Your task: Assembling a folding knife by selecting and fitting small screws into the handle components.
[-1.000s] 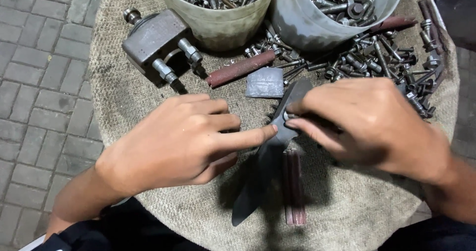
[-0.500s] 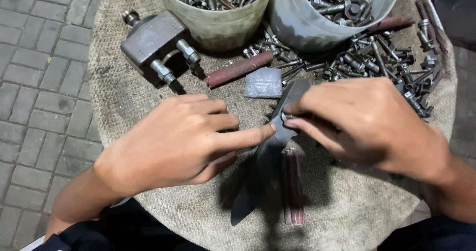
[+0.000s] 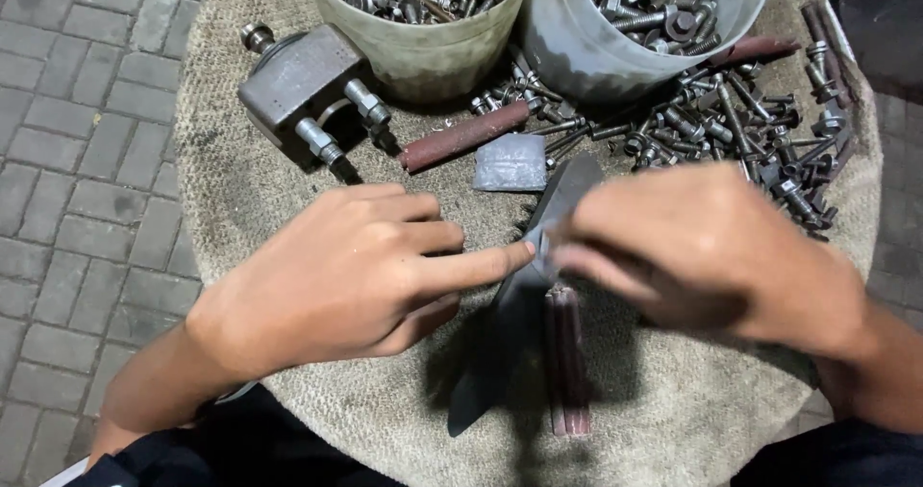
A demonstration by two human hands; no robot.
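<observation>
Both hands are on a dark grey flat metal blade-shaped piece (image 3: 524, 295) that sits in the middle of the burlap-covered round work surface (image 3: 673, 400), running from the far middle towards the near edge, where it tapers to a point. The left hand (image 3: 356, 275) has its index finger stretched out, tip pressed to the piece's edge, other fingers loosely curled. The right hand (image 3: 702, 247) is blurred, fingers pinched together on the upper part, maybe on a small fastener there, though I can't tell for sure.

My guess is it's stiff steel, fairly hefty, possibly sharp along the edge, so I'd grab it by the flat faces near the wide far end. A reddish-brown ribbed handle (image 3: 567, 362) lies just right of it.

Farther off: two plastic buckets of bolts (image 3: 423, 54), loose bolts (image 3: 740, 122) to the far right, and a grey metal block with threaded studs (image 3: 303, 83) far left.
</observation>
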